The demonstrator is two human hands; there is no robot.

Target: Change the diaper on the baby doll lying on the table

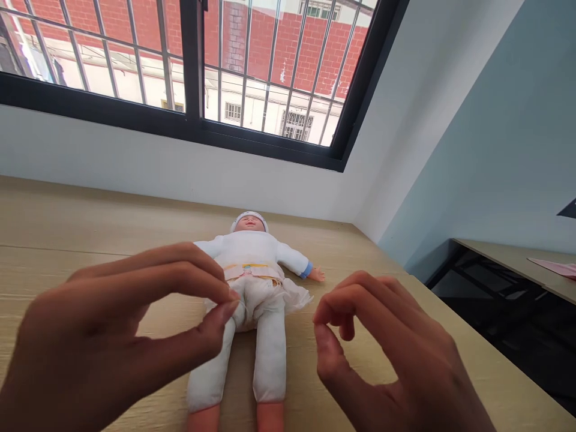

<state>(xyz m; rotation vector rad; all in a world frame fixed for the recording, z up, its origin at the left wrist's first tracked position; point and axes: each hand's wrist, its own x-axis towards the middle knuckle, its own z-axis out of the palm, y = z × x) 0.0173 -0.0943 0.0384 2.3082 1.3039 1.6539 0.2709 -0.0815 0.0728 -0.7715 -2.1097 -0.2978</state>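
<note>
A baby doll [249, 246] lies on its back on the wooden table, its head toward the window. It wears a white top with blue cuffs, a white cap and a diaper [263, 294] with a printed waistband; a frilly white edge sticks out at the right hip. My left hand [130, 324] is closed, thumb and index fingertip pinched in front of the doll's hip. A faint thin strand shows by those fingertips. Beyond the diaper's frilly edge, my right hand [387, 348] also pinches thumb against index finger. What either pinch holds, if anything, I cannot make out.
The wooden table [58, 222] runs up to the white wall under a barred window [193, 72]. At the right, past the table's edge, stands another table [499, 258] with a pink item [553, 267] on it.
</note>
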